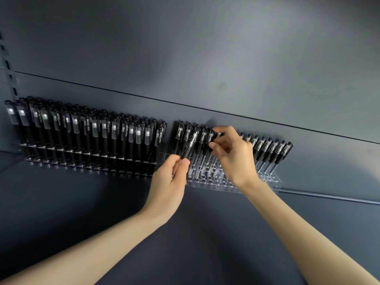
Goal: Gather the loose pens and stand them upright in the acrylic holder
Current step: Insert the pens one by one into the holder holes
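Head view, read left to right. At the far left I note a full rack [82, 153] on the dark shelf [102, 202], packed with upright black capped pens [107, 130].

1. Left hand [170, 182]: thumb and fingers are curled and pinch the lower barrel of one loose pen [190, 145]. The pen leans up and to the right. Its cap end rises above the fingertips, and its lower end is hidden in the hand. It sits at the left end of the acrylic holder [271, 182], in front of the back row.

2. Acrylic holder: I see clear tiers with round holes [205, 174] open in the front rows. A few pens [181, 133] stand at the back left.

3. Right hand [232, 157]: held above the middle of the holder, with its fingertips closed on the cap of a second pen [212, 138] in the back row. I cannot tell whether that pen is seated in a hole.

4. Further right, a row of clear-capped pens [271, 149] stands in the back tier, tilted slightly.
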